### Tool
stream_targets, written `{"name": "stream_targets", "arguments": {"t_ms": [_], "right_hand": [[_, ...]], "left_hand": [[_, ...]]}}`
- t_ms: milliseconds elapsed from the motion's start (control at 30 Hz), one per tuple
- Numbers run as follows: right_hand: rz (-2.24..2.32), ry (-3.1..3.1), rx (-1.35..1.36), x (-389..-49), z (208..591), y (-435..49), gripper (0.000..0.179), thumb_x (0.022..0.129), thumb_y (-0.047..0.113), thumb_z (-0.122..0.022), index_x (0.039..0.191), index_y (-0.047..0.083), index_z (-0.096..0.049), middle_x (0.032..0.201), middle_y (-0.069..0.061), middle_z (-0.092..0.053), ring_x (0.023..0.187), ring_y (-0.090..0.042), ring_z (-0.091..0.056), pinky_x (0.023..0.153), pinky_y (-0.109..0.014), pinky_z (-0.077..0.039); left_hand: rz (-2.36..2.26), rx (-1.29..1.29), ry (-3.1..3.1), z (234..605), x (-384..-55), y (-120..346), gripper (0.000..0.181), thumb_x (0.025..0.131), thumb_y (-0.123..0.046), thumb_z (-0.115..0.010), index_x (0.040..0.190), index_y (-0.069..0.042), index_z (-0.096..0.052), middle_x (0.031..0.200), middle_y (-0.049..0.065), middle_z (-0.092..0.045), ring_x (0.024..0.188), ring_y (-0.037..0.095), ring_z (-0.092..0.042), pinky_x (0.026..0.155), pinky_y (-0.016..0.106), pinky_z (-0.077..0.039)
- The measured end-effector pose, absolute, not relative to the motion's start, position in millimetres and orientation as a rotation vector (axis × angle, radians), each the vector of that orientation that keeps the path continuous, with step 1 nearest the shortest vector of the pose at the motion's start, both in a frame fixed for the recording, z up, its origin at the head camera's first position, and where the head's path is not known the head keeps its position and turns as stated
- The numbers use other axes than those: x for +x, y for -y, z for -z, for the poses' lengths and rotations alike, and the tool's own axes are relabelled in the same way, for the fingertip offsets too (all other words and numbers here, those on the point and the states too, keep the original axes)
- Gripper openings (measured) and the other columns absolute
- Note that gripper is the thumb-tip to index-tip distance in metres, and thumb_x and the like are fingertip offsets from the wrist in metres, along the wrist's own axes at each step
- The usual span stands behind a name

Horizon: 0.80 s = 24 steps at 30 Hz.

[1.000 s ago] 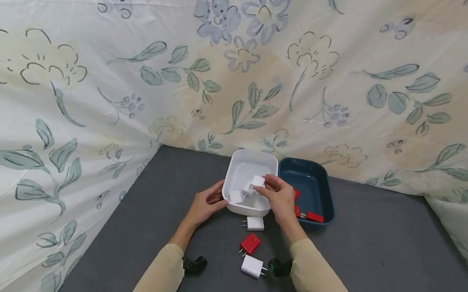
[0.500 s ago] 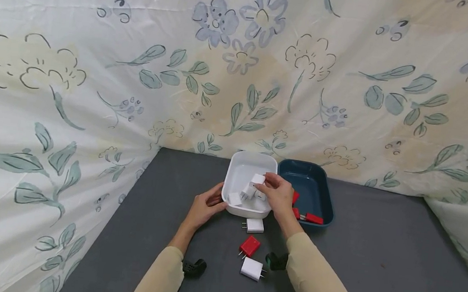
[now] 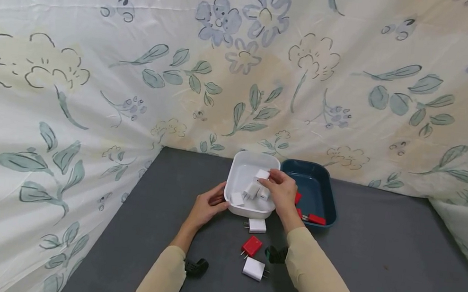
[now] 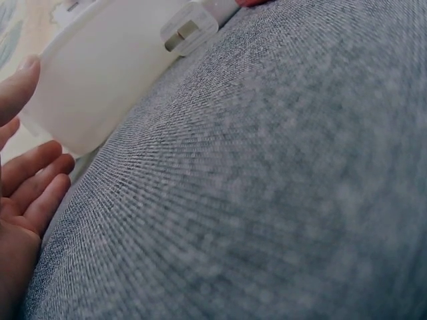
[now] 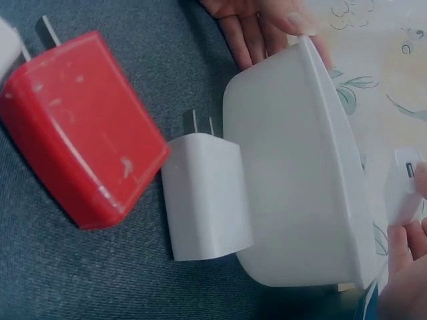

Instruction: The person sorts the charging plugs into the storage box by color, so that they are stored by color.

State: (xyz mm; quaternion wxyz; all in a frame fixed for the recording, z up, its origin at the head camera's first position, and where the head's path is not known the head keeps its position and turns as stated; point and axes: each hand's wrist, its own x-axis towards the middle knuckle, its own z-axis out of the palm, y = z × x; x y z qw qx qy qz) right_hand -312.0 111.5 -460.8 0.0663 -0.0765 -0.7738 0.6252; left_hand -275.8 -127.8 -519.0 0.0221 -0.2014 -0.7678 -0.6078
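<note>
My right hand (image 3: 282, 195) pinches a white USB charger (image 3: 262, 174) between thumb and fingers over the white bin (image 3: 248, 212). In the right wrist view the port on this charger (image 5: 403, 190) shows, beyond the bin's rim. Several more white chargers (image 3: 250, 190) lie inside the bin. At its near left corner my left hand (image 3: 207, 206) holds the bin, thumb on the front and fingers along the side. The left wrist view has the thumb beside the bin's wall (image 4: 100, 73), the lower fingers (image 4: 41, 175) near its base.
A dark blue bin (image 3: 313, 183) with several red chargers (image 3: 316, 219) stands right beside the white one. In front on the grey cloth lie a white charger (image 3: 257, 226), a red charger (image 3: 251, 246) and another white charger (image 3: 254, 268). Floral fabric (image 3: 239, 94) hangs behind.
My right hand has shifted slightly back with the charger, leaving the chargers below it in the bin more exposed. My left hand stays at the bin's corner.
</note>
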Motion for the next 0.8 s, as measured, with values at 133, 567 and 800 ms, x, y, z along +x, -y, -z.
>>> {"name": "stream_targets", "arguments": {"t_ms": [133, 567, 800], "right_hand": [[-1.876, 2.329, -0.247, -312, 457, -111, 0.048, 0.074, 0.023, -0.078, 0.118, 0.015, -0.062, 0.117, -0.004, -0.063, 0.106, -0.016, -0.06, 0.094, -0.031, -0.049], [-1.936, 2.32, -0.245, -315, 452, -104, 0.047, 0.076, 0.022, -0.076, 0.12, 0.018, -0.06, 0.12, -0.004, -0.062, 0.108, -0.017, -0.06, 0.095, -0.031, -0.048], [-1.946, 2.304, -0.216, -314, 454, -100, 0.044, 0.078, 0.019, -0.074, 0.12, 0.014, -0.061, 0.12, -0.008, -0.062, 0.109, -0.018, -0.06, 0.095, -0.031, -0.048]], "left_hand": [[1.895, -0.629, 2.376, 519, -276, 127, 0.066, 0.084, -0.018, -0.068, 0.141, -0.007, -0.037, 0.132, 0.022, -0.051, 0.12, 0.033, -0.051, 0.099, 0.051, -0.042], [1.889, -0.625, 2.37, 518, -277, 129, 0.065, 0.084, -0.016, -0.068, 0.141, -0.005, -0.037, 0.131, 0.023, -0.051, 0.119, 0.034, -0.052, 0.098, 0.049, -0.043], [1.889, -0.604, 2.373, 518, -276, 128, 0.066, 0.083, -0.017, -0.069, 0.14, -0.005, -0.038, 0.129, 0.023, -0.053, 0.118, 0.033, -0.053, 0.098, 0.05, -0.043]]}}
